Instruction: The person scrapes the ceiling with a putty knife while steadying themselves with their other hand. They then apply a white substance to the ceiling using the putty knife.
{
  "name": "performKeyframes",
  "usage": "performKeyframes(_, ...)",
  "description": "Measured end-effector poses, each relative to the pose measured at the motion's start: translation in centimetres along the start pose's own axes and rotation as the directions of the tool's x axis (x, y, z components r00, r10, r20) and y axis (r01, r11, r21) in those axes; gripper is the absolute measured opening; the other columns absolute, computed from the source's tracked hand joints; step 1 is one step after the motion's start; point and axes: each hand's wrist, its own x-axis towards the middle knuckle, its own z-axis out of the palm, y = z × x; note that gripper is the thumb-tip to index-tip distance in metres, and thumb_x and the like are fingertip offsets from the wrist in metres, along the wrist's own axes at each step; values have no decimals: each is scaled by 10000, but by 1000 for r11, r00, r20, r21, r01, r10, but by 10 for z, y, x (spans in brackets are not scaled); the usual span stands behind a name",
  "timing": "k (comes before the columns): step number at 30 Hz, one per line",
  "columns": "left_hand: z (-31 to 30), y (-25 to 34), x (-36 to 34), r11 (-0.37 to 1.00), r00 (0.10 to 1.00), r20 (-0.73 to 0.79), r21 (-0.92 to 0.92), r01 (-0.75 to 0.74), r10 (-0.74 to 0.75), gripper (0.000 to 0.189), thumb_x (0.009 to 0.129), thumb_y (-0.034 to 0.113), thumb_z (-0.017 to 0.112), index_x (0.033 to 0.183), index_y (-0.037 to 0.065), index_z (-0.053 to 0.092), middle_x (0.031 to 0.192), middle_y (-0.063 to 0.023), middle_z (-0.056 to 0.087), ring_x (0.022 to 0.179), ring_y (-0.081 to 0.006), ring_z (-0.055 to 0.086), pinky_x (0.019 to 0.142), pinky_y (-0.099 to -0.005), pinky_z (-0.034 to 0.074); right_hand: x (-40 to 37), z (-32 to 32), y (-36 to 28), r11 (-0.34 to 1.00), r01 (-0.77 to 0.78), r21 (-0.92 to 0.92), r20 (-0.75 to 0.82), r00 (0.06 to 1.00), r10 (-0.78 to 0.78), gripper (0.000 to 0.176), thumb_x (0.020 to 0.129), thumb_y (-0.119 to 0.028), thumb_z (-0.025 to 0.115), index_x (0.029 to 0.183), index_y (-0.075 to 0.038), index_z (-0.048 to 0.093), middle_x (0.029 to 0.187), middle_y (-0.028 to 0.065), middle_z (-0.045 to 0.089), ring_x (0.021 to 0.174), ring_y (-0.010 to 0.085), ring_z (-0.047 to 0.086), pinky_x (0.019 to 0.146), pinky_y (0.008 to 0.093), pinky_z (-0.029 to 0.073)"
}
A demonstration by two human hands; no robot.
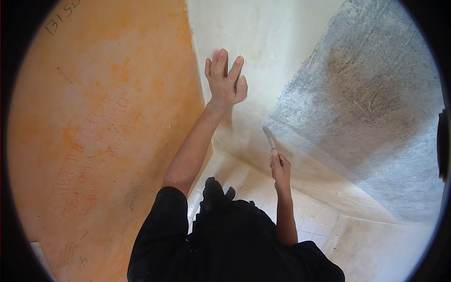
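Observation:
My left hand (225,82) is raised against the white wall (263,42), its fingers spread and holding nothing. Lower and to the right, my right hand (281,170) is closed round the handle of a scraper (269,137). The scraper's blade points up and meets the wall at the lower left corner of a rough grey patch (347,89), where the pale coating ends.
An orange wall (108,117) with red and dark handwriting meets the white wall in a corner on the left. Below are a tiled floor (307,225) with pale debris and a low white wall (376,244) at the lower right.

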Motion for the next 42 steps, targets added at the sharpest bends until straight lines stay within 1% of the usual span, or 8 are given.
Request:
performKeyframes(4,2,2,0,1000,1000,-12,-11,-1,1,492,946,284,411,1400,113,495,1534,-193,294,1449,-310,217,1172,-458,64,-3,0,2,998,-43,52,18,999,42,406,968,-385,575,718,-66,551,618,-52,439,557,29,361,492,224,269)
performKeyframes(6,2,0,2,1000,1000,-15,-13,-22,22,499,947,281,408,1410,112,481,1543,-194,277,1454,-307,206,1173,-454,58,-1,0,5,999,7,38,39,999,-8,391,975,-424,556,743,-111,530,586,-93,378,457,-6,268,404,190,182)
performKeyframes(19,0,3,3,1000,1000,-1,-9,-14,14,495,955,275,398,1414,105,470,1541,-203,267,1450,-321,205,1172,-457,58,2,9,-1,992,-3,124,83,997,-8,374,984,-420,543,771,-113,541,587,-89,386,450,-7,275,388,189,179)
performKeyframes(22,-3,3,5,997,997,43,44,-67,65,515,965,230,370,1421,-7,409,1533,-249,234,1454,-354,157,1162,-471,85,-3,11,1,986,-44,160,61,998,34,423,967,-423,568,721,-80,552,618,-62,434,511,19,334,436,218,230)
performKeyframes(26,-1,1,5,998,997,32,4,-70,70,518,959,219,374,1423,-8,409,1538,-247,229,1453,-355,158,1161,-475,88,5,10,-2,993,-35,110,82,996,26,428,972,-420,563,720,-74,549,617,-62,431,522,24,342,457,220,240)
performKeyframes(28,3,5,2,1000,1000,-16,-14,-3,3,499,957,265,380,1411,74,461,1532,-198,275,1450,-323,201,1165,-474,68,1,9,1,994,-35,104,66,997,28,426,974,-416,561,722,-72,551,617,-61,431,524,26,342,465,222,243)
performKeyframes(40,7,2,9,999,998,-39,-14,-46,45,501,947,230,374,1405,40,449,1532,-226,258,1447,-353,187,1161,-480,64,16,22,14,990,90,108,47,994,-96,375,976,-418,554,781,-98,569,616,-79,418,474,3,303,406,200,209)
performKeyframes(42,3,8,1,998,999,-28,-36,-43,42,504,948,233,372,1406,37,446,1532,-227,258,1446,-354,189,1161,-482,66,21,29,10,990,138,40,53,989,-140,432,965,-388,580,718,-36,553,643,-46,446,607,44,378,543,238,298)
